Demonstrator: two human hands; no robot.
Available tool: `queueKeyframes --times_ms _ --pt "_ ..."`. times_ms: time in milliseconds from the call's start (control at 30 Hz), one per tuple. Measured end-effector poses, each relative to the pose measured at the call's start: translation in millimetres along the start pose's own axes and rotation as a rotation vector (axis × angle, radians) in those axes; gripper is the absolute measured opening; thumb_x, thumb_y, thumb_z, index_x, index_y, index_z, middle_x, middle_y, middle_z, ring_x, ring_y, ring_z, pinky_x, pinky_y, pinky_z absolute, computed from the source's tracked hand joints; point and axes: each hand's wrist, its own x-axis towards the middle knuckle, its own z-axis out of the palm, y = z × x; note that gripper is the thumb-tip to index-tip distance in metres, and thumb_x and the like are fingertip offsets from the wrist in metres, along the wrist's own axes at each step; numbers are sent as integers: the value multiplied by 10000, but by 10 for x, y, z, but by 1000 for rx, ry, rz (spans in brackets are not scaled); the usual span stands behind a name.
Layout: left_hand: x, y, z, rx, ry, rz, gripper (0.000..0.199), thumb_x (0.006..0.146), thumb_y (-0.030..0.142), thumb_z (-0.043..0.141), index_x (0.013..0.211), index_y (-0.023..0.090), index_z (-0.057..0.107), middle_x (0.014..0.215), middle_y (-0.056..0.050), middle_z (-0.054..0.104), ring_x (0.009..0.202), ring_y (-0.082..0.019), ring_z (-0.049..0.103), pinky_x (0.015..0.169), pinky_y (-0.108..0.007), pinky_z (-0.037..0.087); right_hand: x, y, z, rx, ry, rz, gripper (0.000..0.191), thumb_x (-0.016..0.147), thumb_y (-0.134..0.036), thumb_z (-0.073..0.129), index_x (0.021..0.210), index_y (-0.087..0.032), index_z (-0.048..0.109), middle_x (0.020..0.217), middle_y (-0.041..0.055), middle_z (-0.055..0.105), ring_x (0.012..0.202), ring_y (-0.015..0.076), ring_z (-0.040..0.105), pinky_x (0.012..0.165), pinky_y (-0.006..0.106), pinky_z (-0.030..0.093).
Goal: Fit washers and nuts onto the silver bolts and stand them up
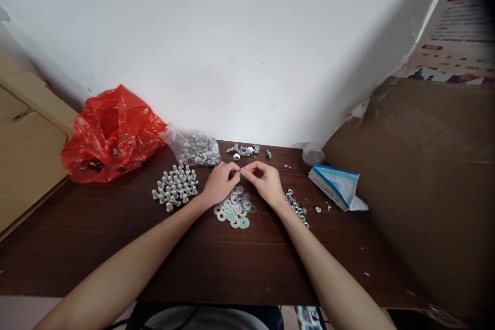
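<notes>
My left hand (221,182) and my right hand (266,180) meet fingertip to fingertip above a pile of flat washers (234,209). Both pinch a small metal piece (241,170) between them, too small to make out fully. Left of my left hand, many bolts (175,185) stand on their heads in a cluster. Small nuts (296,206) lie in a group beside my right wrist, partly hidden by the forearm. Behind my hands, near the wall, are several bolts with parts fitted on them (244,151).
A clear bag of metal parts (201,149) and a red plastic bag (116,134) lie at the back left. At the right are a round clear container (313,154), a blue and white packet (337,186) and scraps on the dark table (216,268). Cardboard flanks both sides.
</notes>
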Motion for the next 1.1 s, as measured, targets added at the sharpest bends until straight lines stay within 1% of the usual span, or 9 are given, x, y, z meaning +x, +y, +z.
queueKeyframes --times_ms 100,233,400,500,633,867,1100 --pt "-2 4 -2 -24 12 -13 151 854 248 486 849 189 625 832 -27 663 804 -175 559 740 -310 443 4 13 11 74 -2 21 138 736 -318 678 760 -184 654 728 31 695 683 173 636 685 315 518" --pt "2 24 -13 -28 47 4 118 841 231 515 820 190 623 847 -19 677 821 -176 565 787 -326 433 10 34 25 130 -6 20 163 731 -305 685 830 -179 657 765 42 697 707 176 645 713 326 527" --pt "2 43 -23 -41 77 -4 102 834 219 522 808 184 614 814 -17 669 782 -168 552 758 -320 428 10 44 28 99 -20 -4 174 754 -275 656 895 -178 683 851 63 708 757 178 645 756 340 528" --pt "-4 43 -24 -62 89 -4 96 828 211 520 805 183 609 803 -12 661 759 -161 544 737 -309 424 6 46 27 75 -24 -29 171 764 -258 644 906 -178 696 865 63 708 758 177 643 751 338 527" --pt "-6 30 -19 -98 82 -1 99 831 213 510 804 180 599 809 -18 652 776 -165 546 743 -309 428 6 53 25 56 -23 -62 153 766 -247 644 889 -177 702 874 61 705 755 171 636 742 330 524" --pt "-5 19 -13 -131 51 -8 114 852 239 488 814 178 577 811 -29 619 780 -168 542 749 -311 429 8 60 22 59 -33 -72 150 767 -244 653 891 -174 700 870 58 695 749 161 628 734 308 519" --pt "-5 28 -16 -89 34 -13 157 875 257 456 793 176 563 775 -25 606 770 -173 527 709 -301 395 1 36 31 91 -41 -105 126 761 -196 641 874 -190 695 869 47 676 761 159 619 752 316 523"
